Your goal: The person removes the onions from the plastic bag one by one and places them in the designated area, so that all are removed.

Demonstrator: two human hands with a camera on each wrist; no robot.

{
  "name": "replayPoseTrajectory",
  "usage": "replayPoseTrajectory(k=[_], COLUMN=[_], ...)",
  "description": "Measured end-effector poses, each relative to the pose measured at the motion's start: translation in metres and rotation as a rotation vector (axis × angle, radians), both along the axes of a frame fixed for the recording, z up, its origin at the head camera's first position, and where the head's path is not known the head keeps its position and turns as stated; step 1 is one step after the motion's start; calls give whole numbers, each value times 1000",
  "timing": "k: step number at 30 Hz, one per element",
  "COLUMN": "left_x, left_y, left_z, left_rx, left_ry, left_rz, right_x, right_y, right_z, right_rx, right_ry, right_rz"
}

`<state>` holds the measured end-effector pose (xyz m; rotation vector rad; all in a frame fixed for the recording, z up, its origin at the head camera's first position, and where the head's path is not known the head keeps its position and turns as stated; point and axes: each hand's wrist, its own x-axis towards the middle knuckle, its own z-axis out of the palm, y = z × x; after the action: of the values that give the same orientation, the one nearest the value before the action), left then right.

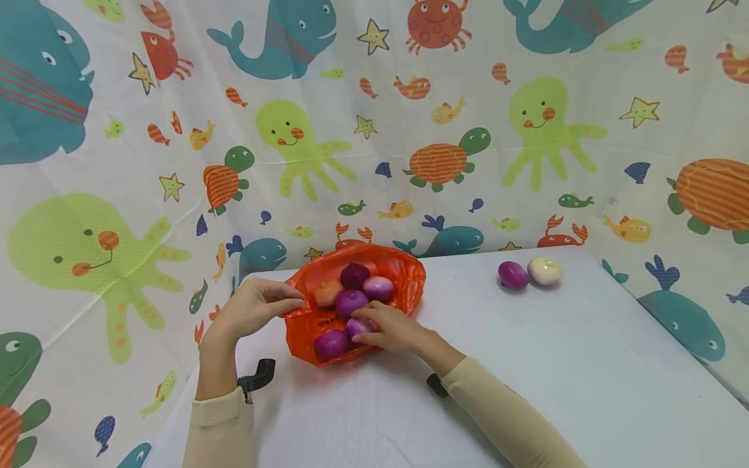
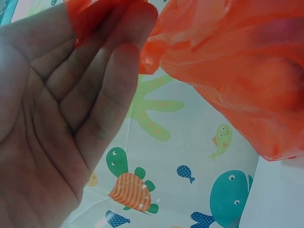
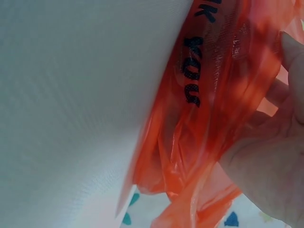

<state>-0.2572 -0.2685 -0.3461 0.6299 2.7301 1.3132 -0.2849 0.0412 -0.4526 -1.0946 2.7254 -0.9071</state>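
An orange-red plastic bag [image 1: 414,283] lies spread open on the table, with several onions inside. My left hand [image 1: 257,305] pinches the bag's left edge between thumb and fingers; in the left wrist view the plastic [image 2: 190,52] stretches away from the fingertips. My right hand [image 1: 393,328] reaches in over the near right rim and grips a purple onion [image 1: 358,329]. Beside that one sits another purple onion [image 1: 331,345]. Farther back are a dark purple onion [image 1: 354,275], a lighter one [image 1: 378,288] and an orange-tinted onion [image 1: 328,293]. Printed plastic [image 3: 190,123] hides the onion in the right wrist view.
At the back right of the white table [image 1: 526,370], a purple onion [image 1: 513,276] stands next to a white onion [image 1: 545,272]. A curtain [image 1: 374,175] printed with sea animals hangs behind the table and along its sides.
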Motion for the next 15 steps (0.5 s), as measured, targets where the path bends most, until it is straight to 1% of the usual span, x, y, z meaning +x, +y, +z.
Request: replayPoseTrajectory(k=[4, 11, 15], left_x=[1, 0, 0], left_y=[0, -1, -1], left_z=[1, 1, 0], left_rx=[-2, 4, 3], left_ry=[-3, 1, -6], left_rz=[2, -6, -4], right_x=[-1, 0, 0], right_y=[0, 0, 0], right_z=[-1, -1, -1], right_rx=[-8, -51, -58], right_ry=[-19, -84, -99], right_rz=[14, 41, 46])
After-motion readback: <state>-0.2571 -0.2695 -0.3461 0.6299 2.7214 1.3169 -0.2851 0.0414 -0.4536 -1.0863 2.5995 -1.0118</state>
